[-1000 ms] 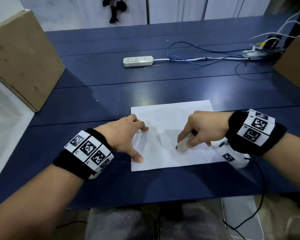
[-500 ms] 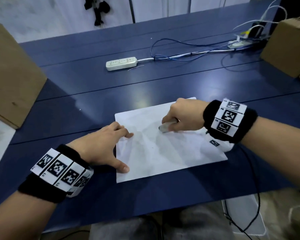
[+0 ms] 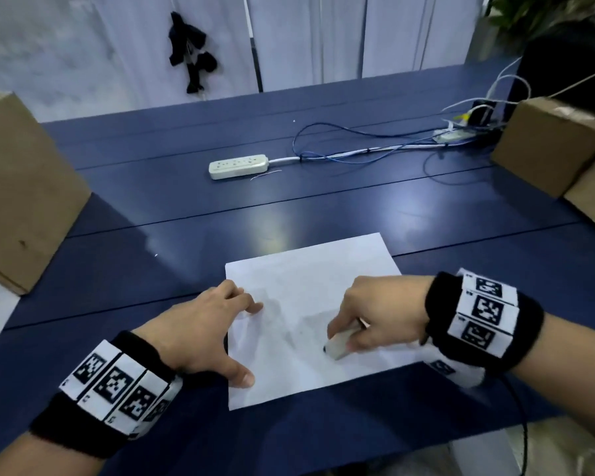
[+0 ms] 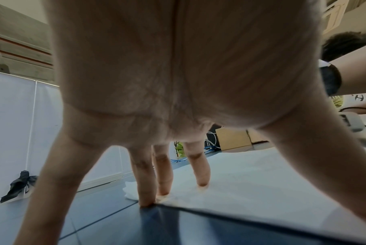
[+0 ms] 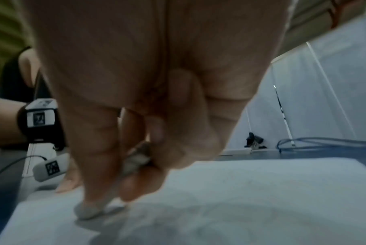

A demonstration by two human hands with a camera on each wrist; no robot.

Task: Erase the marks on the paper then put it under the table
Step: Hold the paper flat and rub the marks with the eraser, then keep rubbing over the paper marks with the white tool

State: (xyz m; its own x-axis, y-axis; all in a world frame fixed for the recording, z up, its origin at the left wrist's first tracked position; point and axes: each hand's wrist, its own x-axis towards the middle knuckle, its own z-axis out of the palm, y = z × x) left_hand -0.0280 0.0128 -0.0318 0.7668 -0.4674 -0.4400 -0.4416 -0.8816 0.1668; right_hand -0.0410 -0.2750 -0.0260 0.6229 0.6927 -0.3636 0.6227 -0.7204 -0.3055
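Note:
A white sheet of paper point(image 3: 299, 290) lies flat on the dark blue table point(image 3: 220, 235), near its front edge. Faint grey smudges point(image 3: 301, 333) show on its middle. My left hand point(image 3: 217, 324) presses the sheet's left edge with spread straight fingers point(image 4: 201, 174) and the thumb. My right hand point(image 3: 361, 324) grips a pale eraser point(image 3: 337, 347) between thumb and fingers. The eraser's dark-tipped end touches the paper right of the smudges. In the right wrist view the eraser point(image 5: 87, 210) sits pressed on the sheet point(image 5: 251, 199), and the picture is blurred.
A white power strip point(image 3: 238, 165) with blue and white cables point(image 3: 368, 152) lies farther back on the table. Cardboard boxes stand at the left point(image 3: 21, 201) and right point(image 3: 550, 146). A black cord point(image 3: 524, 434) hangs off the front edge by my right wrist.
My right hand with the eraser has rubbed back and forth over the sheet, up toward its middle and now back down nearer the front. The left hand stays pressed on the left edge.

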